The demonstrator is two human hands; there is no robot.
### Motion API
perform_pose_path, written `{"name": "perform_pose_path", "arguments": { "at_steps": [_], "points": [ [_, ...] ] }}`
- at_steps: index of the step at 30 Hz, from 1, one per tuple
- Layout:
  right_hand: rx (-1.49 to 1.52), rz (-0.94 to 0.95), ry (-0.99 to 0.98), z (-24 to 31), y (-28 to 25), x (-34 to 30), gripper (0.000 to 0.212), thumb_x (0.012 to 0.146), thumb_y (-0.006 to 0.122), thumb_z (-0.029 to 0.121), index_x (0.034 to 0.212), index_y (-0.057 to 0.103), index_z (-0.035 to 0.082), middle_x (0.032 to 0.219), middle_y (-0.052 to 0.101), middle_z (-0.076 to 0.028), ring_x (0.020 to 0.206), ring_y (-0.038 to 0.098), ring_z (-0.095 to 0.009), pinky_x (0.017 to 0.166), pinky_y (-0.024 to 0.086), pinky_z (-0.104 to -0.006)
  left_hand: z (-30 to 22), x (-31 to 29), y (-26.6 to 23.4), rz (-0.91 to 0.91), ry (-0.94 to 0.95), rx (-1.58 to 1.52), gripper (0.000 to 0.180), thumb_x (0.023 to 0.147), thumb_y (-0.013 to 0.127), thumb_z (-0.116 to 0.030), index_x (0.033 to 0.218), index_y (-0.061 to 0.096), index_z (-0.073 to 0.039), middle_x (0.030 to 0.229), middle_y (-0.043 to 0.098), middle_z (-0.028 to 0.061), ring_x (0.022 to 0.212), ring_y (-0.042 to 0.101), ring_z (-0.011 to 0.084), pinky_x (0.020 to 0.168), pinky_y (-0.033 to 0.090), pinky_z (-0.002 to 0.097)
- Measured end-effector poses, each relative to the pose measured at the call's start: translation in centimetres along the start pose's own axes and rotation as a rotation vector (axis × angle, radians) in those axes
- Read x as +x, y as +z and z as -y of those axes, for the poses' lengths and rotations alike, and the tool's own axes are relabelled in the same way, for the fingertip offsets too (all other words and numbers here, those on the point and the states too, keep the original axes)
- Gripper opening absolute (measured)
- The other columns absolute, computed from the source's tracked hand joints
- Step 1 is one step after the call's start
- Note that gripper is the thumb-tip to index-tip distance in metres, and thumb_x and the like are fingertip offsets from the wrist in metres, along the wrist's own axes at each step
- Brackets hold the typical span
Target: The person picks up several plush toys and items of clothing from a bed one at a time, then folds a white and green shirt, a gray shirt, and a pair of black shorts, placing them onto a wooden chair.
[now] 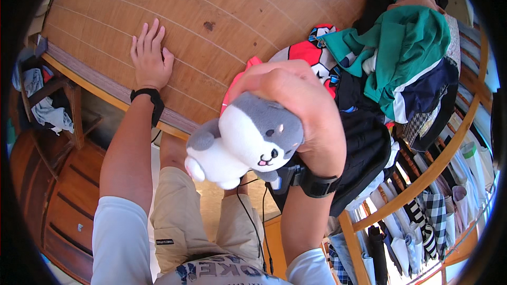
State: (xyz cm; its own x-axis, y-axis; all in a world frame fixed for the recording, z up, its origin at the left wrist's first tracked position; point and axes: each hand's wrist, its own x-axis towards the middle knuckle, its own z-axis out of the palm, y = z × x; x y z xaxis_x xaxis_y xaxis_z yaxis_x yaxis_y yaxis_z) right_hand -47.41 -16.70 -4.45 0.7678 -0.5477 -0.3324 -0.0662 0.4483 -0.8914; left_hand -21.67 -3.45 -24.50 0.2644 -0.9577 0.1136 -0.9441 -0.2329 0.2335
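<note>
Holding grey-and-white plush toy (242, 140).

Looks like a plush dog (240, 145), soft, short-napped and rounded, with grey and white patches. Held up in the right hand (296, 95), with the head right against the curled fingers and the body reaching away from them, down and leftward. Lies tilted, with the crown toward the upper right and the face turned up to view. Bears a dark eye, a pale brow mark, a black nose and a small pink tongue. Has white on the belly and grey on a stubby limb, farther from the fingers.
</note>
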Motion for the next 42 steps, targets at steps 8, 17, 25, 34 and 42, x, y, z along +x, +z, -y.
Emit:
{"name": "perform_pose_path", "arguments": {
  "at_steps": [8, 17, 25, 34, 42],
  "points": [
    [-0.169, 0.008, -0.064, 0.7, 1.0, 1.5, 0.018, 0.073, 0.068, 0.015, 0.085, 0.06, 0.004, 0.083, 0.07, -0.01, 0.072, 0.067, -0.025, 0.072, 0.05, -0.0316, 0.0, 0.2, -0.4, 0.059, 0.006, 0.009, 0.052, 0.085, 0.049, -0.016, 0.137, 0.047, -0.012, 0.151, 0.039, 0.0052, 0.142, 0.03, 0.0266, 0.117, 0.017, 0.0497],
    [0.019, -0.051, 0.001, 2.7, 2.3, 5.3, 0.024, 0.087, 0.054, 0.013, 0.082, 0.07, -0.004, 0.068, 0.065, -0.001, 0.062, 0.057, -0.006, 0.057, 0.044, -0.0204, 1.2, 0.1, -0.8, 0.087, 0.004, 0.004, 0.054, 0.081, 0.054, -0.017, 0.134, 0.049, -0.011, 0.151, 0.039, 0.0045, 0.142, 0.03, 0.0282, 0.115, 0.02, 0.0536],
    [0.299, -0.716, 0.432, -1.8, 9.6, 4.2, 0.048, 0.1, 0.051, 0.027, 0.139, 0.042, 0.002, 0.148, 0.035, -0.018, 0.114, 0.058, -0.025, 0.086, 0.052, -0.0361, 0.5, -1.2, 0.4, 0.265, -0.043, -0.035, 0.059, 0.078, 0.059, -0.021, 0.136, 0.048, -0.01, 0.148, 0.041, 0.014, 0.141, 0.03, 0.0337, 0.116, 0.017, 0.0562],
    [-0.638, -0.635, 0.476, -0.2, 8.5, 0.6, 0.059, 0.089, 0.064, 0.015, 0.141, 0.039, 0.006, 0.142, 0.029, -0.034, 0.128, 0.04, -0.05, 0.106, 0.038, -0.0491, 1.6, -0.4, -0.6, 0.187, 0.058, 0.005, 0.059, 0.08, 0.053, -0.013, 0.137, 0.043, -0.007, 0.151, 0.039, 0.0121, 0.142, 0.029, 0.0352, 0.116, 0.016, 0.0559],
    [-1.434, -1.012, 0.639, -4.1, -6.8, 2.3, 0.062, 0.071, 0.074, 0.015, 0.129, 0.051, 0.011, 0.14, 0.041, -0.021, 0.114, 0.048, -0.047, 0.094, 0.045, -0.0504, 0.7, 0.2, -0.8, 0.171, 0.057, -0.013, 0.06, 0.082, 0.05, -0.013, 0.141, 0.037, -0.008, 0.152, 0.036, 0.0127, 0.142, 0.029, 0.036, 0.116, 0.016, 0.057]
  ]
}}
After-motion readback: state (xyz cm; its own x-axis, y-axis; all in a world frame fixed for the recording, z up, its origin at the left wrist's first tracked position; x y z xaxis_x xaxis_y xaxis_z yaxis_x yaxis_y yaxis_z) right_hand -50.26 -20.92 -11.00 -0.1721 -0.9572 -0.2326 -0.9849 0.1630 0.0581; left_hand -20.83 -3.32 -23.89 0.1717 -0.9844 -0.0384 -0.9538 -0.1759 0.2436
